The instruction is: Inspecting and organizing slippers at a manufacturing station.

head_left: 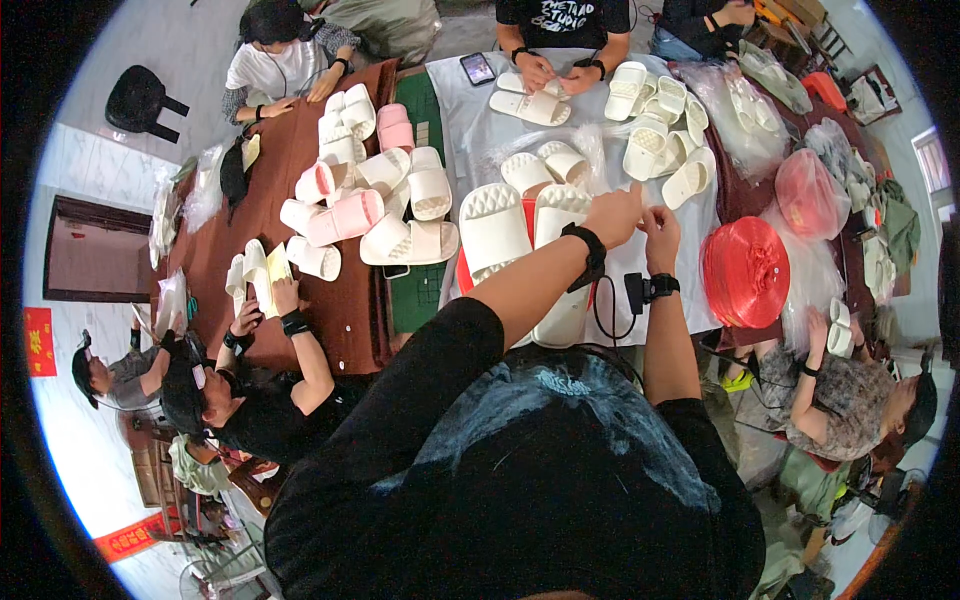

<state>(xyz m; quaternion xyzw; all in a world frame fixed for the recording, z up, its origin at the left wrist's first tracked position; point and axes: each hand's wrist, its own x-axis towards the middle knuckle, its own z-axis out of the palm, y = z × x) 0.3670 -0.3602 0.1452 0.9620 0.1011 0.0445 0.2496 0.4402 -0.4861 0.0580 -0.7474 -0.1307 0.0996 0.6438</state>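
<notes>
My left hand (612,217) reaches across to the right over a pair of cream slide slippers. Its fingers are pinched together, close to the fingertips of my right hand (660,236), which is also closed. Whatever lies between the fingertips is too small to make out. The left slipper (495,235) shows its quilted strap. Its mate (562,325) is partly covered by my left forearm. Something flat and red (463,272) shows under and between the two. Just beyond them lies a smaller cream pair (545,170) beside crumpled clear plastic.
A big roll of red plastic ribbon (745,272) stands right of my hands. Cream and pink slippers (345,218) are heaped to the left, more cream ones (660,120) at the far right. Across the table, a person's hands (555,78) work over slippers near a phone (478,69).
</notes>
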